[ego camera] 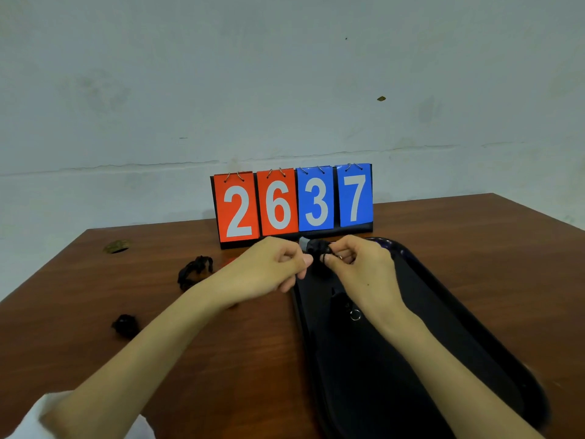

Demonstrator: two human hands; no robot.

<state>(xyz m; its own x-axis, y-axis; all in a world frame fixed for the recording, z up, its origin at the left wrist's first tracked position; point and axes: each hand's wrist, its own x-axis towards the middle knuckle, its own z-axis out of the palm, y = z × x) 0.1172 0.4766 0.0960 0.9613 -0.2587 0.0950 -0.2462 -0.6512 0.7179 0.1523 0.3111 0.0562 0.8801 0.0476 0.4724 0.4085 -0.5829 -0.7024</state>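
Both my hands meet above the far end of a black tray. Between them is a small black bundle with a grey tip, what it is I cannot tell. My left hand has curled fingers and pinches the bundle from the left. On the right side, my right hand pinches it with thumb and forefinger, a thin black loop round one fingertip. Inside the tray a dark item with a small metal ring lies under my right wrist.
A flip scoreboard reading 2637 stands at the back of the brown table, against the wall. Two black crumpled pieces lie on the left: one larger, one smaller. A greenish scrap sits near the far left corner.
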